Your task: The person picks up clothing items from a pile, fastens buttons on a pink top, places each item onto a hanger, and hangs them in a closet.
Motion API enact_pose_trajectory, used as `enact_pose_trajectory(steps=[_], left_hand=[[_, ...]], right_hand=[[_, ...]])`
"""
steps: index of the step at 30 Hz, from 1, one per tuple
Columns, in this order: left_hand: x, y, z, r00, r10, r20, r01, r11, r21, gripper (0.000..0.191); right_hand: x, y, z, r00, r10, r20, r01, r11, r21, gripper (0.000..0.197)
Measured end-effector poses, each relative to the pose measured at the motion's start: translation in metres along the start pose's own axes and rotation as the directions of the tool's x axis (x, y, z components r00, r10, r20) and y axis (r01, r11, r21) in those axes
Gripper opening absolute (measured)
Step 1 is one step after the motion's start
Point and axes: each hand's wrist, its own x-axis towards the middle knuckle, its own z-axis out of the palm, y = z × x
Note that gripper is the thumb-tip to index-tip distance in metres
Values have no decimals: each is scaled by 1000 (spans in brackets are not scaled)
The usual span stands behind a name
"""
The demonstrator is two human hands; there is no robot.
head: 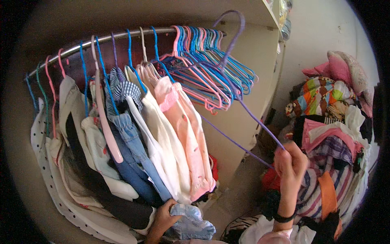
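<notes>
My right hand (289, 164), with a dark band at the wrist, grips one lower corner of a purple wire hanger (259, 122), whose hook points up near the shelf. My left hand (164, 218) holds a light blue denim garment (193, 221) low down, beneath the hanging clothes. Beside it, blue denim clothing (131, 161), a pale pink garment (195, 146) and cream garments (161, 137) hang from a metal rod (122, 33). Many bare pink, blue and green wire hangers (210, 70) crowd the rod's right end, partly behind the purple one.
The wardrobe's side panel (237, 131) stands between the rod and the floor area. A large heap of mixed clothes (326, 183) rises at the right, with patterned fabric and pink cloth on top. A shelf edge (271, 15) is at the top.
</notes>
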Motion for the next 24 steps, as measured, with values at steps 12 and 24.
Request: enact_pose_trajectory(steps=[12, 24], left_hand=[[-18, -10, 25, 996, 70, 48, -79, 966, 245, 27], [4, -28, 46, 988, 123, -95, -114, 989, 95, 26]], right_hand=[[-133, -2, -122, 948, -91, -306, 111, 992, 52, 29], [-249, -42, -185, 973, 77, -217, -137, 951, -279, 48]])
